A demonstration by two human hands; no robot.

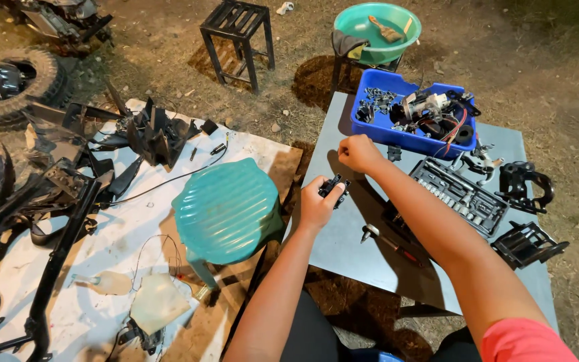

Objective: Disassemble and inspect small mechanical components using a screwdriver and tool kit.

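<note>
Left hand (316, 206) gripping small black plastic part (334, 186), long axis pointing far-right; right hand (358, 153) fisted, apparently empty, just beyond, over grey worktop (343, 241) near blue tray (370, 124).

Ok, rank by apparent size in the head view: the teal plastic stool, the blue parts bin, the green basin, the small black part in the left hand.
1. teal plastic stool, though it sits nearest the camera
2. blue parts bin
3. green basin, close to the bin and farther off, so unsure
4. small black part

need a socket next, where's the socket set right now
In the head view the socket set lies open on the grey table, to the right of the right forearm, just below the blue tray of parts.
</note>
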